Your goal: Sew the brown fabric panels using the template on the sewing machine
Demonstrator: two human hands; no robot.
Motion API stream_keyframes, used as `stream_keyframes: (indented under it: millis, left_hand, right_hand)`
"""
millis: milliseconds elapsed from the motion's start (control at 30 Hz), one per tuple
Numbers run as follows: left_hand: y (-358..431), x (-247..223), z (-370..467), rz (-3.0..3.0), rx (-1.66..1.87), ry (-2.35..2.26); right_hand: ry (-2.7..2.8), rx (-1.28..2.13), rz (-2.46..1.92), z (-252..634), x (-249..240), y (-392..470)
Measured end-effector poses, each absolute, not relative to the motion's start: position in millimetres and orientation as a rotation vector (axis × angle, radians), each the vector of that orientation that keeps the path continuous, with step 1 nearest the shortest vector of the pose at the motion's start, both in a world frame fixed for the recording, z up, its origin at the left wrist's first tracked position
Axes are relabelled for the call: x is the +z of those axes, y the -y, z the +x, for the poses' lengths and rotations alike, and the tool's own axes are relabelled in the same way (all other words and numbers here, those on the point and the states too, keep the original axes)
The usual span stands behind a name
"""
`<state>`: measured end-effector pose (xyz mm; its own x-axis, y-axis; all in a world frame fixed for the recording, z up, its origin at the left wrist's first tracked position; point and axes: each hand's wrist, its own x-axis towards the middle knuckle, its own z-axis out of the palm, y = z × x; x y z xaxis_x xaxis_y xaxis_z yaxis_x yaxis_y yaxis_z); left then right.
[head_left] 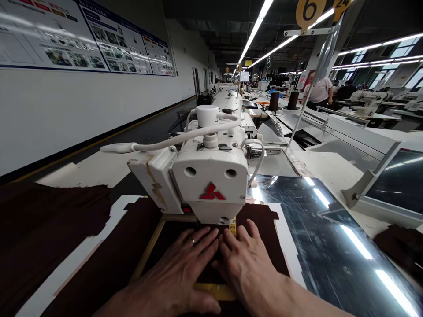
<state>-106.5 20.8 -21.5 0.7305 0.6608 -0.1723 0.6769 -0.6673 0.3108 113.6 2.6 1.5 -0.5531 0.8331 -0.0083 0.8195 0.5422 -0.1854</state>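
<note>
Both hands press down on dark brown fabric [262, 229] in front of a white sewing machine [211, 171]. My left hand [185, 266] lies flat with its fingers stretched toward the needle area and a ring on one finger. Close beside it, my right hand [246, 257] rests on the cloth, fingers slightly bent and apart, holding nothing. A yellowish rectangular border [150, 251] surrounds the fabric under the hands. White sheet material [286, 235] shows along the cloth's outer edges. The machine head hides the needle.
More brown fabric [49, 224] lies at the left. A shiny dark metal plate [317, 237] covers the right of the table, with a tilted screen [396, 180] beyond. Thread cones [274, 100] stand behind. A person [320, 91] stands farther back.
</note>
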Motion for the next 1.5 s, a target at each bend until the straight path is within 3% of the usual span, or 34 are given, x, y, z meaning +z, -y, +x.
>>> stream_keyframes:
  millis: [533,1000,1333,1500]
  left_hand:
    - [-25,-7,-123,2.548,-0.030,-1.007]
    - [-55,7,-101,2.751,0.099,-0.923]
    - [-43,-2,-93,2.687,0.256,-1.027]
    - [-41,-7,-92,2.706,0.295,-1.041]
  right_hand:
    - [2.656,0.178,-1.369,100,-11,-5]
    - [2.608,0.294,-1.195,150,-13,31]
    - [2.635,0.375,-1.236,147,3,37]
    - [2.725,0.239,-1.207,142,2,38]
